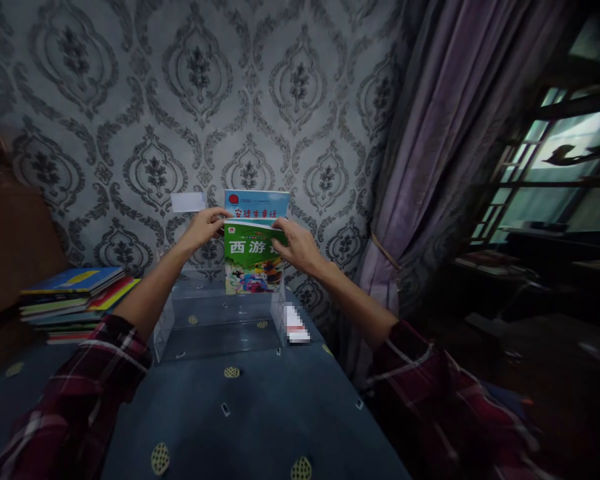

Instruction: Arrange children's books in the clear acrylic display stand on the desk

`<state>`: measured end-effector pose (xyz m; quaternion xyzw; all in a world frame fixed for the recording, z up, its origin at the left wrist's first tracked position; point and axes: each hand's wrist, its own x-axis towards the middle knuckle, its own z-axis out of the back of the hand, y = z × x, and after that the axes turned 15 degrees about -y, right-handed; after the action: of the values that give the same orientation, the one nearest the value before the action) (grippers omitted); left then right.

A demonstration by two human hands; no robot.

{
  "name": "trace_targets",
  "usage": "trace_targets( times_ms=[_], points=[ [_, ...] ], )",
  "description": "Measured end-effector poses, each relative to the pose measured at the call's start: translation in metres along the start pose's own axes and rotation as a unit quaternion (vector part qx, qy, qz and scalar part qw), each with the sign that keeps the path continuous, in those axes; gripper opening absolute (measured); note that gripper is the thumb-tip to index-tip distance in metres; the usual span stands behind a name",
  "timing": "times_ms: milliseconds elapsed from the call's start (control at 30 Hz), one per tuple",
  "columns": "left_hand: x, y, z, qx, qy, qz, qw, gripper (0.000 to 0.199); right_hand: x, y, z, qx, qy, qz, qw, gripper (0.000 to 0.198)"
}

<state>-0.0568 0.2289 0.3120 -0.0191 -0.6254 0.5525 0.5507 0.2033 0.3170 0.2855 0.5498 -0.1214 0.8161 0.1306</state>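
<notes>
A green picture book with large white characters and a colourful scene stands upright before me, its cover facing me. My right hand grips its upper right corner, thumb on the cover, hiding part of the title. At the upper left corner, my left hand has its fingers closed on the book's edge; the fingertips are partly hidden. Behind it, a light blue book with red characters shows its top part. Both books are at the back of a clear acrylic stand on the table.
Several stacked books lie at the left beside a brown box. A white-and-red item, pixelated, sits right of the stand. The dark blue tablecloth ends at the right near a tied purple curtain. Patterned wallpaper is behind.
</notes>
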Motion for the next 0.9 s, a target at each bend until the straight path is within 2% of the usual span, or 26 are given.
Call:
trace_targets(
  times_ms=[167,467,600,900],
  points=[
    [0.000,0.003,-0.002,0.002,-0.002,-0.015,1.000,0.024,-0.002,0.003,0.005,0.000,0.004,0.011,1.000,0.020],
    [0.005,0.010,-0.002,-0.023,0.027,-0.017,0.999,0.032,-0.006,0.004,0.005,0.024,-0.011,0.023,0.999,0.017],
    [0.006,0.014,-0.002,-0.025,0.053,-0.006,0.998,0.034,-0.008,0.005,0.004,0.024,-0.012,0.017,0.999,0.019],
    [-0.001,0.014,-0.001,-0.044,0.051,0.026,0.997,0.037,-0.006,0.004,0.001,0.017,-0.002,0.006,1.000,0.024]
  ],
)
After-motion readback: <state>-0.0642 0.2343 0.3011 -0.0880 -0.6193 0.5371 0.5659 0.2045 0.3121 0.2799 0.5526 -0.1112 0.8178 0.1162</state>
